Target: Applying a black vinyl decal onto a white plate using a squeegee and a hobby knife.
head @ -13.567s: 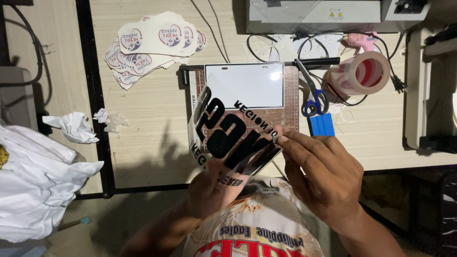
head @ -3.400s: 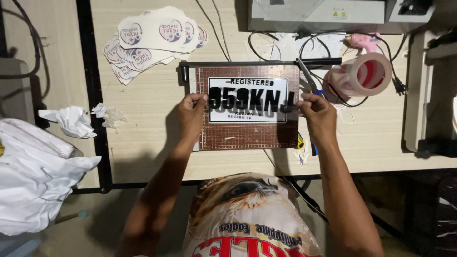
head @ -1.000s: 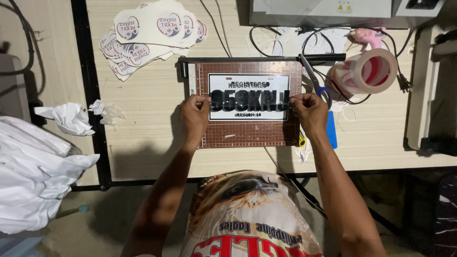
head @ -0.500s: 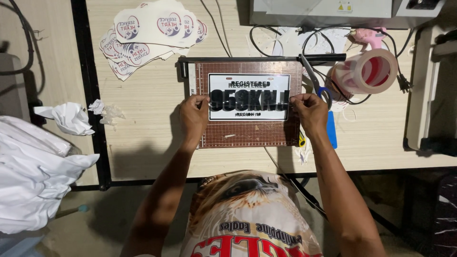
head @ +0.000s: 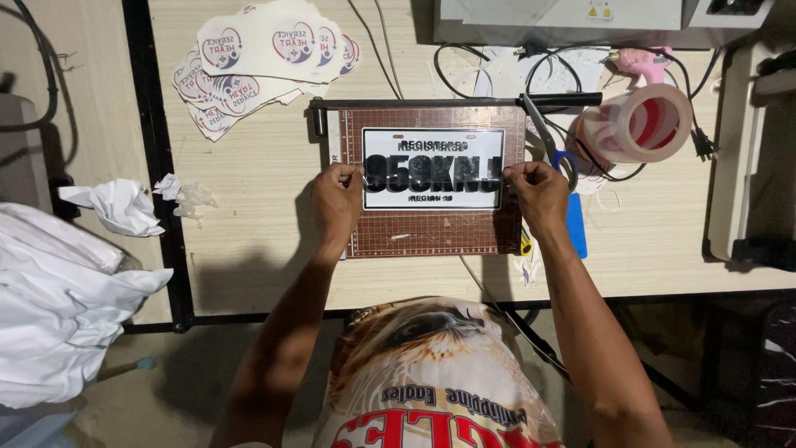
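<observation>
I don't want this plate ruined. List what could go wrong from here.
1. The black lettering sheet looks doubled over the plate, so it may settle misaligned.
2. The left hand and right hand pinch only its ends; the middle could wrinkle or trap air.
3. The scissors lie close beside the right hand.

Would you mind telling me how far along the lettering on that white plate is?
Done: the white plate lies flat on the brown cutting board, black lettering over it. In hand: the left hand and right hand pinch the lettering sheet's two ends against the plate. Left: pressing it flat; the letters look doubled, apparently not fully down.
</observation>
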